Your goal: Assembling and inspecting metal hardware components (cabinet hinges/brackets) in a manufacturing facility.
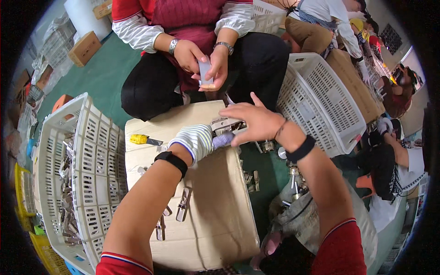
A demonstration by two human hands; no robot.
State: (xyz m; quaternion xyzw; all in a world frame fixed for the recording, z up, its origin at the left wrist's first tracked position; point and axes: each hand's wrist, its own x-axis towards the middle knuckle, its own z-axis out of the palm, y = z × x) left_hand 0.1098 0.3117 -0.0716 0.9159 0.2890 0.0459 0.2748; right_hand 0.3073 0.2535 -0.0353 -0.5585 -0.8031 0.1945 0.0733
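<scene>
Gripping what look like metal clips [223,124] near the cardboard's right edge [243,206], the left hand [195,140] should steady them for the spread right hand [257,121].

this looks like a workshop for hand work on small metal parts. loose metal pieces [183,205] lie on the cardboard [224,197]; left of it a white basket [98,178] holds a heap more. a worker [188,13] sits just beyond it, others [316,27] work beyond to its right, and boxes [85,49] stand far beyond to its left.
</scene>
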